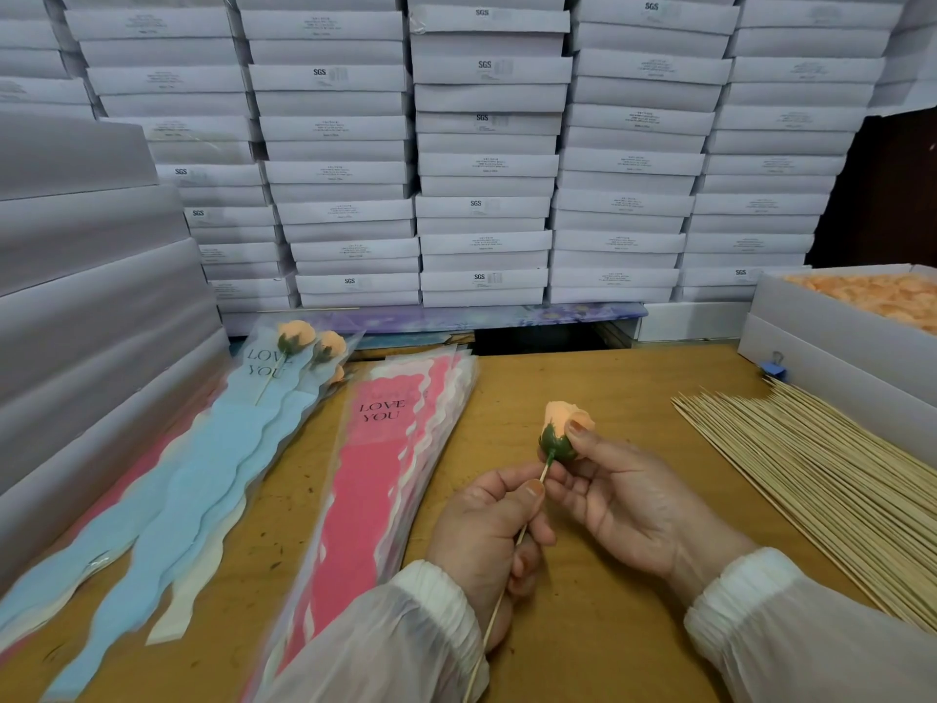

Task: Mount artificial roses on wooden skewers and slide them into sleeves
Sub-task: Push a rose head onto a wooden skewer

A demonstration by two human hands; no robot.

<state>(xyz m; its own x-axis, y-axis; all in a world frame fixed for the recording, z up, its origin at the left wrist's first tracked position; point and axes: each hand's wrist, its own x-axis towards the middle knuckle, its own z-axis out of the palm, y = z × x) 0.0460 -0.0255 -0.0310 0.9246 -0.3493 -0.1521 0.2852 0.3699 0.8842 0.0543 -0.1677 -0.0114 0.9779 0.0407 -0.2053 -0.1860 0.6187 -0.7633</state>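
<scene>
Stacked white boxes [487,159] wall in the wooden table [598,393]. Above it, the right hand [623,494] pinches a peach rose [563,428], thumb on the petals, fingers curled beneath its green base. The left hand [487,535] grips the skewer [512,560], whose tip seems seated in the short green stem.

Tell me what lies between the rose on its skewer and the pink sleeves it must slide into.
Nothing visible does. The rose, held by the right hand on the skewer gripped by the left hand, sits just right of the pink sleeves; only bare table lies between.
</scene>
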